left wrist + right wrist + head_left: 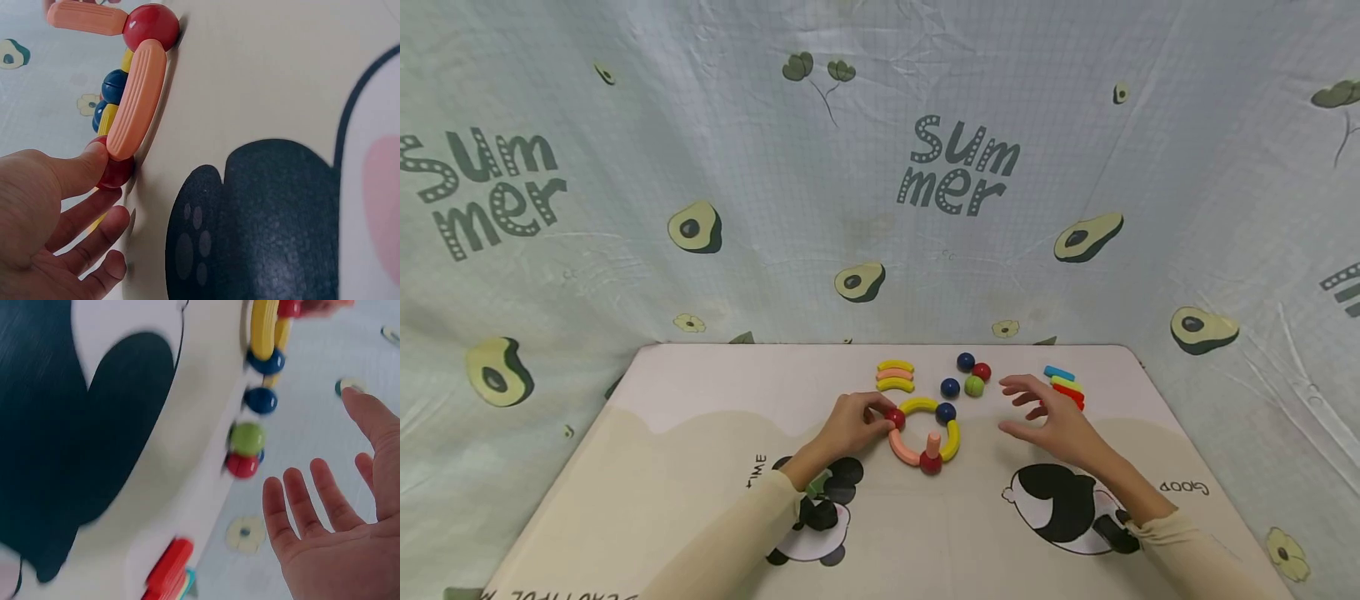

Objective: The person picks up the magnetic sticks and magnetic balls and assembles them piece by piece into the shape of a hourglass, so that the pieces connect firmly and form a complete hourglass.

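Observation:
A ring of curved rods and balls lies on the table. My left hand (pixel 853 427) pinches its left red ball (pixel 895 418) between thumb and fingers. From there a yellow curved rod (pixel 919 405) leads to a blue ball (pixel 946 412), and a second yellow curved rod (pixel 952 442) runs down to the near red ball (pixel 930 464). A pink rod (pixel 933 444) stands up from that ball. A pink curved rod (pixel 137 100) joins the two red balls. My right hand (pixel 1051 421) hovers to the right of the ring, fingers spread, holding nothing.
Behind the ring lie loose balls: two blue, a red and a green ball (pixel 974 385). Three curved rods (pixel 895 375) sit at the back left of these. Straight rods, including a red rod (pixel 1069 394), lie beyond my right hand. A printed curtain (pixel 775 275) hangs behind the table.

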A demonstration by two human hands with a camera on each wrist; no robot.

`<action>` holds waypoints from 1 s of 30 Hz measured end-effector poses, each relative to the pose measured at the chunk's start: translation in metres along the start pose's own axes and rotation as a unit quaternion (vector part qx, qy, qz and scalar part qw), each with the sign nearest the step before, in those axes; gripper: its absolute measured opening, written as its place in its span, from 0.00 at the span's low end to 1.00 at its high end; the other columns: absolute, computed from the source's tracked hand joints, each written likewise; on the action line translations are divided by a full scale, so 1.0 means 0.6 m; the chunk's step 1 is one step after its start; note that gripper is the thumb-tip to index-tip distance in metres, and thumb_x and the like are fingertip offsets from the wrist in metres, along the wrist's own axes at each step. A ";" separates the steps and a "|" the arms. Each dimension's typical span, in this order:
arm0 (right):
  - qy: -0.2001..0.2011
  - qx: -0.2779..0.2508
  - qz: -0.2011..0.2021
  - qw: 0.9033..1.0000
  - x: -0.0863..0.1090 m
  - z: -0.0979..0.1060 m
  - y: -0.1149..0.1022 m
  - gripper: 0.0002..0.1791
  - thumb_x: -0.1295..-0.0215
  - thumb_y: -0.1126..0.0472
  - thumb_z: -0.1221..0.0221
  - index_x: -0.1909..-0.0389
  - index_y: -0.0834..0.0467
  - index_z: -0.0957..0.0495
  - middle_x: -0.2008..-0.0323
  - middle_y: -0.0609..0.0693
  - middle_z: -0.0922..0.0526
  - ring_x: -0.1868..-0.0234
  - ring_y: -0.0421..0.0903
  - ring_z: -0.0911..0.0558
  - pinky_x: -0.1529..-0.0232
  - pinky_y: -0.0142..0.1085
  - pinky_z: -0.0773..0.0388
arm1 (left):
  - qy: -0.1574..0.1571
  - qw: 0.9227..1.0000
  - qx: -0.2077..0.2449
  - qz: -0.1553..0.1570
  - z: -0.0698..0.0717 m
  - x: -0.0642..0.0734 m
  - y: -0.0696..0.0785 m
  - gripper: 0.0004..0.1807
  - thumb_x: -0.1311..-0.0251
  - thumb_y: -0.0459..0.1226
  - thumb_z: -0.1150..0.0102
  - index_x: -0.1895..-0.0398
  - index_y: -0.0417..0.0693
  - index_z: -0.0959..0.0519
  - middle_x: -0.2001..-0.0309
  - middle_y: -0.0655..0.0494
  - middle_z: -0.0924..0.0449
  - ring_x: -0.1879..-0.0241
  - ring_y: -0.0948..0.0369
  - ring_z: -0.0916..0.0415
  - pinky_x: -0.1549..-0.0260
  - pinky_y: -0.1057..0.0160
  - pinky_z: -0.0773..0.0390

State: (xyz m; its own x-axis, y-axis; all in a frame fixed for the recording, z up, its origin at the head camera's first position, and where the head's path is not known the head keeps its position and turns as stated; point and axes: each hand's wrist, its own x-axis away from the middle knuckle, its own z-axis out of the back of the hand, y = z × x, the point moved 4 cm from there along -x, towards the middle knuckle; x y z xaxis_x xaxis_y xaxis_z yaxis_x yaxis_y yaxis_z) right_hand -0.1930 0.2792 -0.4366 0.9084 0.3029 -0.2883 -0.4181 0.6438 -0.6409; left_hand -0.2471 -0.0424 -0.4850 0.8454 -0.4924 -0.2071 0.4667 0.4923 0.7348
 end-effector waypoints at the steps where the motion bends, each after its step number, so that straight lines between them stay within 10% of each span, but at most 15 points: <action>1: 0.008 0.009 -0.004 1.000 0.001 0.007 0.006 0.35 0.41 0.56 0.25 0.34 0.55 0.27 0.44 0.57 0.18 0.49 0.58 0.16 0.53 0.40 0.16 | 0.000 1.000 0.000 0.000 0.000 0.000 0.000 0.12 0.39 0.33 0.28 0.53 0.42 0.14 0.58 0.51 0.12 0.69 0.61 0.26 0.68 0.69 0.26; 9: 0.054 0.047 -0.043 0.997 0.017 0.049 0.053 0.32 0.39 0.59 0.27 0.34 0.56 0.27 0.44 0.61 0.18 0.53 0.58 0.15 0.54 0.49 0.16 | 0.004 1.000 -0.004 -0.006 0.000 -0.001 0.000 0.12 0.39 0.33 0.28 0.53 0.42 0.14 0.59 0.52 0.12 0.69 0.61 0.26 0.68 0.69 0.26; 21: 0.086 0.092 -0.092 0.988 0.043 0.065 0.105 0.32 0.38 0.60 0.27 0.34 0.59 0.26 0.47 0.64 0.18 0.55 0.60 0.18 0.61 0.32 0.21 | 0.003 1.000 -0.004 -0.004 0.001 0.000 -0.001 0.12 0.39 0.33 0.28 0.53 0.43 0.14 0.58 0.52 0.12 0.69 0.61 0.25 0.68 0.69 0.26; 30: 0.084 0.111 -0.144 0.980 0.047 0.055 0.128 0.30 0.37 0.57 0.28 0.38 0.63 0.24 0.55 0.62 0.20 0.55 0.60 0.23 0.61 0.44 0.24 | 0.002 1.000 -0.007 -0.008 0.001 0.001 -0.001 0.12 0.39 0.33 0.28 0.53 0.42 0.14 0.58 0.51 0.12 0.69 0.59 0.26 0.68 0.69 0.26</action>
State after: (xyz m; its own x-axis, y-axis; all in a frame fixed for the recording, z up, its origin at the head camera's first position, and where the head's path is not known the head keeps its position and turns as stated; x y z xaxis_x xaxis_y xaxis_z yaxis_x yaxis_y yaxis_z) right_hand -0.1999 0.3602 -0.4707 0.9700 -0.0217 -0.2420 -0.1181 0.8283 -0.5477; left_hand -0.2470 -0.0433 -0.4850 0.8384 -0.4978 -0.2217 0.4842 0.4937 0.7223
